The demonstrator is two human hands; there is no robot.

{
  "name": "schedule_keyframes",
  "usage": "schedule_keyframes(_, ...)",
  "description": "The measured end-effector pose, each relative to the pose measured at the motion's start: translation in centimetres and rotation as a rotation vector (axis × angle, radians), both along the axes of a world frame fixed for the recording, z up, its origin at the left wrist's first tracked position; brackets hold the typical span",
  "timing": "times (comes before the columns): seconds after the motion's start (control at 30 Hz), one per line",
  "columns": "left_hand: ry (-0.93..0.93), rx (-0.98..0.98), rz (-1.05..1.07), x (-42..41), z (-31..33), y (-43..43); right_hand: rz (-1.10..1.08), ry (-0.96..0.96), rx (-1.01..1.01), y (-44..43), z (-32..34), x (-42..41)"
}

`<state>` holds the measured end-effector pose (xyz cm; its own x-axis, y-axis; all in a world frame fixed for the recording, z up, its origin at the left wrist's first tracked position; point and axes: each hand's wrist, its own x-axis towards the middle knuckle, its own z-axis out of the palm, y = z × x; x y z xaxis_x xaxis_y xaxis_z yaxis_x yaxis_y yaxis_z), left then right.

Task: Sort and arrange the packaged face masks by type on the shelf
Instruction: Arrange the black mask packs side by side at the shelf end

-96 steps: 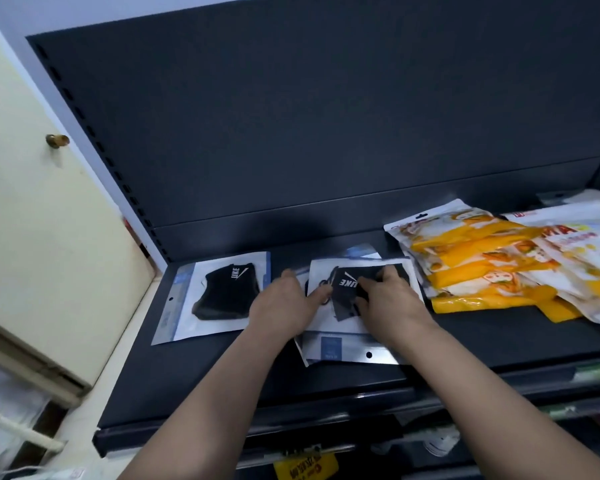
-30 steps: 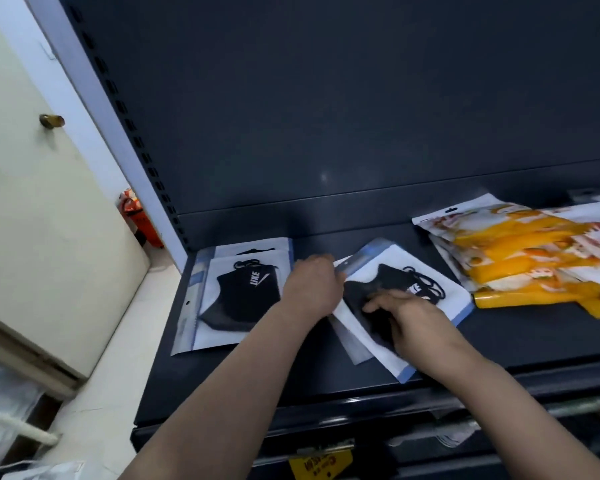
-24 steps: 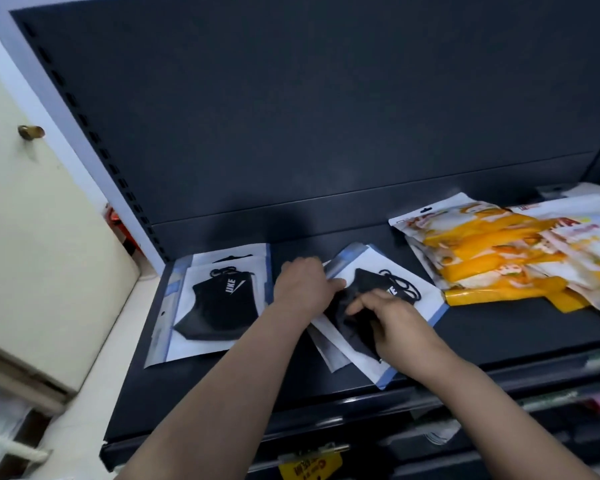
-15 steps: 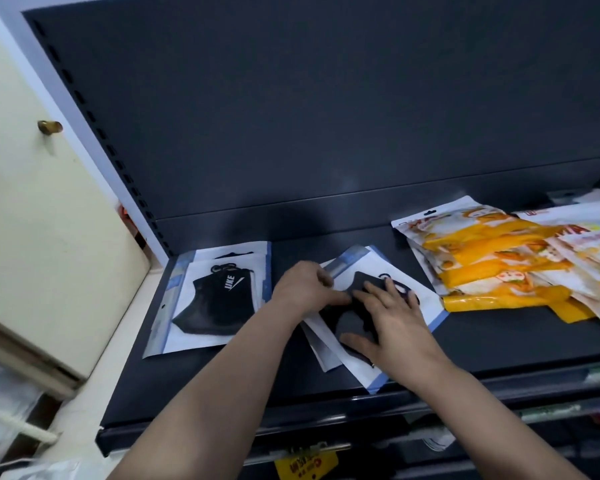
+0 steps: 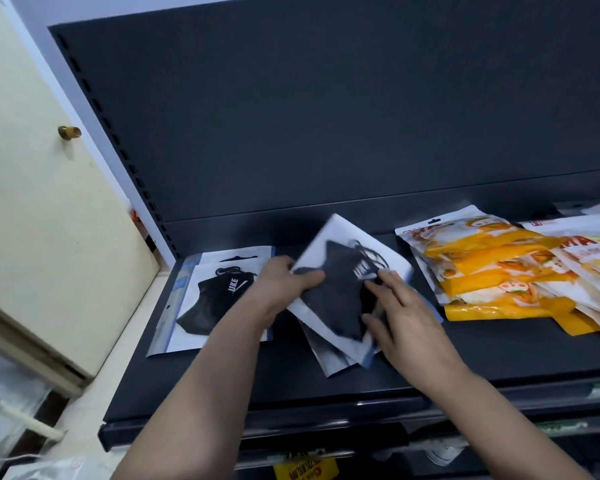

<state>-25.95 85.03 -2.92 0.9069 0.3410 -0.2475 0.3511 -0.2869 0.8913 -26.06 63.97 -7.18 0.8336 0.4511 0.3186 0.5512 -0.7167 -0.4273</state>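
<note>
On the dark shelf a white packet with a black mask is tilted up off a small pile of similar packets in the middle. My left hand grips the packet's left edge, thumb on top. My right hand rests with straight fingers on the packet's right side. A second stack of black-mask packets lies flat at the shelf's left end. Yellow and orange mask packets lie fanned out to the right.
The shelf's dark back panel rises behind the packets. A cream door with a brass knob stands at the left, beyond the shelf's end. Lower shelves with price labels show under the front edge.
The top black-mask packet has been lifted and turned by my left hand, so its printed side faces up. My right hand has slid from the packet's centre to its right side.
</note>
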Motion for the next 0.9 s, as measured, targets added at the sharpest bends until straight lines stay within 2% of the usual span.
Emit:
schedule_keyframes(0.1, -0.167, 0.005, 0.275, -1.1, 1.1, 3.4, 0.041, -0.035, -0.035, 0.5, -0.1, 0.9)
schedule_keyframes(0.17, -0.233, 0.058, 0.455, -2.0, 1.5, 5.4, 0.111, 0.049, -0.142, 1.2, 0.0, 1.0)
schedule_keyframes(0.23, -0.273, 0.049, 0.547, -3.1, 1.9, 6.6, 0.156, 0.147, -0.274, 1.7, 0.1, 1.0)
schedule_keyframes(0.43, -0.259, -0.015, 0.516, -5.9, 1.3, 6.7, -0.049, 0.1, -0.31, 2.8, 1.1, 2.4)
schedule_keyframes(0.57, -0.243, -0.017, 0.519, -6.8, 0.6, 7.0, 0.217, 0.213, -0.432, 3.9, 1.6, 4.6)
schedule_keyframes(0.73, -0.222, -0.018, 0.52, -6.9, 0.3, 7.5, 0.115, 0.199, -0.505, 5.0, 2.2, 4.7)
schedule_keyframes(0.83, -0.2, -0.028, 0.554, -7.2, 0.1, 7.8, 0.252, 0.363, -0.459, 4.0, 2.6, 3.8)
schedule_keyframes(0.9, -0.182, -0.035, 0.592, -7.6, -0.3, 8.1, 0.316, 0.399, -0.474, 3.3, 2.8, 3.4)
